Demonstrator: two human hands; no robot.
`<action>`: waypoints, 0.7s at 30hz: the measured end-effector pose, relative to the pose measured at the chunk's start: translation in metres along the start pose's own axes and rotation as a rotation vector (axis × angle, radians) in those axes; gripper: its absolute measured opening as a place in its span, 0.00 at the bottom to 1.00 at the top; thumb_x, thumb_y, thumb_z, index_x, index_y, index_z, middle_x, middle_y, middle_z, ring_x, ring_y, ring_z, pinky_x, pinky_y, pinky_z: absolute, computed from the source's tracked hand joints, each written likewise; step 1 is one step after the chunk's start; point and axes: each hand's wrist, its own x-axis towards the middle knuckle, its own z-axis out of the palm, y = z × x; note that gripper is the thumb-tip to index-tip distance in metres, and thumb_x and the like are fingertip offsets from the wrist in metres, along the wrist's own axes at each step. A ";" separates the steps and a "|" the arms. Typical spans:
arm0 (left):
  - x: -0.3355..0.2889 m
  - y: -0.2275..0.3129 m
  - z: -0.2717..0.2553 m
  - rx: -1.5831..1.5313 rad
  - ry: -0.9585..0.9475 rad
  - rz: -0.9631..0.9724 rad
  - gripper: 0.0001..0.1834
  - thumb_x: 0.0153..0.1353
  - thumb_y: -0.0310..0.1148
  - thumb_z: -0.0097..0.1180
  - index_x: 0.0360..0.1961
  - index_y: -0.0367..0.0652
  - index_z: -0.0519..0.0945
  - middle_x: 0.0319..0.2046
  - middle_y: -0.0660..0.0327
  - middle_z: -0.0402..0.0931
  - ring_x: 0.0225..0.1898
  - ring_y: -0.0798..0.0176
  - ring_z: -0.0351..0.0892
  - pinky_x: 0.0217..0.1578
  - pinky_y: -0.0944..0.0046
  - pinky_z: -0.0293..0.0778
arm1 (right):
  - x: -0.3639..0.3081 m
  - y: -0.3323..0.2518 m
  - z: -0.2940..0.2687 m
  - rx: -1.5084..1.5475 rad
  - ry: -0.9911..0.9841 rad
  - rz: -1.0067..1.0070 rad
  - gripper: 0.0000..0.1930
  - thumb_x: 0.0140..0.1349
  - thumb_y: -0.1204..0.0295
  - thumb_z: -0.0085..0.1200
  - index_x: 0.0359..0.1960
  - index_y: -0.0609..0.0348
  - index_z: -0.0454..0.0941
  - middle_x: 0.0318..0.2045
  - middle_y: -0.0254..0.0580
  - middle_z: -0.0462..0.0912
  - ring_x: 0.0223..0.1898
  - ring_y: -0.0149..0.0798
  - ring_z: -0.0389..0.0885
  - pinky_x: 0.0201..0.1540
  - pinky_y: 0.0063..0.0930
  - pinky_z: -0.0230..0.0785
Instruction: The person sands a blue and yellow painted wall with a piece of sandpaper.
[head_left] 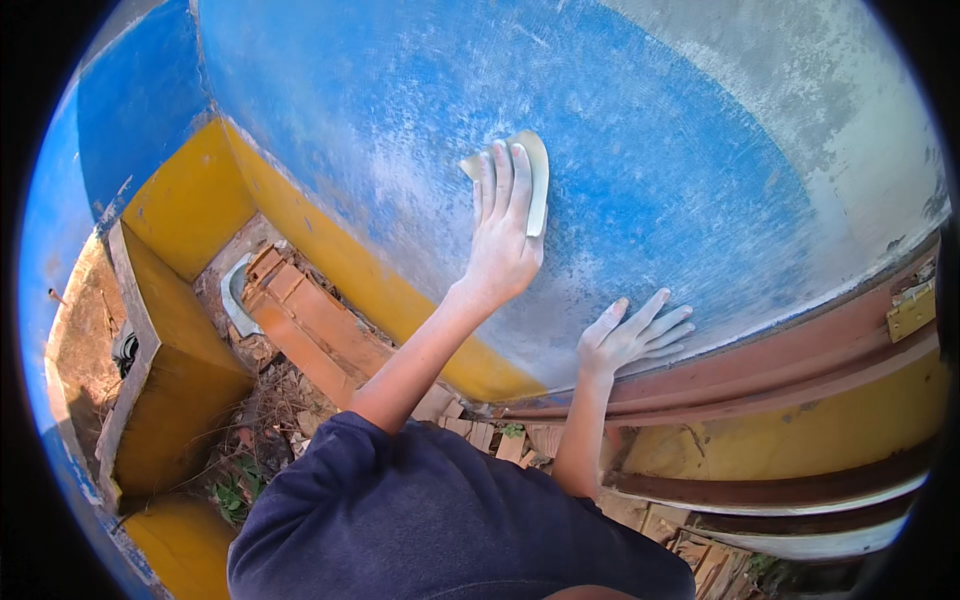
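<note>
My left hand (508, 225), coated in white dust, presses a pale, curled sheet of sandpaper (538, 180) against the blue painted wall (610, 130). Its fingers lie over the sheet, whose edges bend away from the wall; the face against the paint is hidden. Lower and to the right, my right hand (637, 335) rests on the wall with its fingers spread and nothing in it. White dust covers this hand too. Around both hands the blue paint is scuffed and whitish.
A yellow band (330, 265) runs along the wall's foot. Orange clay tiles (310, 325) and a pale curved piece (238, 295) lie among debris at left, beside a low yellow partition (170, 370). At right is a reddish-brown frame (770, 380) with a metal hinge (912, 312).
</note>
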 end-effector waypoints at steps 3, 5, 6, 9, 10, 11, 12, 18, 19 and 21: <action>0.052 -0.011 -0.022 -0.087 0.180 0.003 0.37 0.73 0.34 0.39 0.77 0.38 0.40 0.75 0.34 0.33 0.75 0.27 0.28 0.70 0.28 0.35 | 0.001 0.000 0.000 -0.011 0.002 -0.009 0.31 0.74 0.55 0.37 0.73 0.61 0.59 0.76 0.64 0.41 0.76 0.69 0.32 0.69 0.73 0.18; 0.046 -0.008 -0.012 -0.053 0.238 -0.066 0.36 0.75 0.36 0.38 0.77 0.37 0.38 0.75 0.34 0.31 0.75 0.26 0.25 0.68 0.26 0.33 | 0.000 -0.005 -0.001 -0.004 -0.014 0.009 0.31 0.74 0.55 0.37 0.72 0.61 0.59 0.76 0.64 0.41 0.76 0.70 0.32 0.69 0.73 0.19; 0.022 -0.007 0.005 -0.036 0.204 -0.064 0.38 0.74 0.36 0.40 0.76 0.35 0.36 0.75 0.33 0.28 0.74 0.24 0.23 0.67 0.23 0.31 | 0.000 -0.007 -0.002 0.009 -0.018 0.002 0.31 0.74 0.55 0.37 0.72 0.61 0.59 0.76 0.64 0.41 0.76 0.70 0.32 0.69 0.73 0.19; -0.057 -0.004 0.051 -0.059 0.083 -0.091 0.41 0.73 0.37 0.41 0.76 0.32 0.34 0.74 0.31 0.27 0.74 0.22 0.22 0.66 0.22 0.30 | 0.002 -0.009 -0.005 0.043 -0.042 0.016 0.31 0.74 0.55 0.37 0.73 0.61 0.59 0.76 0.65 0.41 0.76 0.70 0.32 0.69 0.74 0.19; -0.062 -0.002 0.047 -0.050 -0.003 -0.117 0.41 0.73 0.37 0.42 0.75 0.32 0.34 0.74 0.30 0.26 0.73 0.21 0.22 0.66 0.22 0.30 | 0.002 -0.009 -0.006 0.023 -0.041 0.018 0.31 0.74 0.56 0.37 0.73 0.61 0.59 0.76 0.66 0.40 0.76 0.71 0.32 0.69 0.74 0.20; -0.063 -0.002 0.043 -0.042 -0.088 -0.143 0.42 0.72 0.37 0.43 0.75 0.31 0.33 0.74 0.29 0.25 0.73 0.21 0.21 0.66 0.22 0.29 | 0.001 -0.008 -0.007 0.003 -0.040 0.020 0.31 0.74 0.56 0.38 0.73 0.60 0.59 0.76 0.67 0.40 0.76 0.71 0.31 0.69 0.74 0.20; -0.046 -0.016 0.040 -0.036 0.051 -0.124 0.41 0.73 0.36 0.41 0.76 0.34 0.33 0.74 0.32 0.24 0.74 0.23 0.20 0.67 0.24 0.27 | 0.000 -0.006 -0.005 -0.006 -0.039 0.009 0.31 0.74 0.56 0.38 0.73 0.61 0.58 0.76 0.68 0.40 0.76 0.72 0.32 0.69 0.74 0.20; 0.038 -0.037 -0.007 -0.088 0.288 -0.160 0.36 0.77 0.37 0.34 0.77 0.39 0.33 0.76 0.36 0.25 0.75 0.27 0.19 0.69 0.27 0.26 | -0.002 -0.003 -0.003 -0.030 -0.005 -0.054 0.32 0.74 0.56 0.37 0.73 0.62 0.57 0.75 0.68 0.42 0.76 0.72 0.33 0.69 0.74 0.20; 0.024 -0.036 0.002 -0.075 0.275 -0.159 0.38 0.76 0.38 0.36 0.76 0.36 0.34 0.75 0.35 0.25 0.75 0.26 0.20 0.68 0.26 0.26 | -0.002 -0.006 -0.001 -0.017 -0.004 -0.050 0.32 0.74 0.56 0.37 0.73 0.62 0.57 0.75 0.68 0.42 0.76 0.72 0.33 0.69 0.74 0.20; -0.028 -0.022 0.038 -0.071 0.194 -0.172 0.41 0.74 0.39 0.41 0.75 0.31 0.35 0.74 0.31 0.27 0.74 0.24 0.21 0.68 0.25 0.28 | -0.001 -0.009 -0.001 -0.043 -0.031 -0.006 0.32 0.74 0.55 0.37 0.73 0.62 0.57 0.75 0.68 0.42 0.76 0.72 0.32 0.69 0.73 0.19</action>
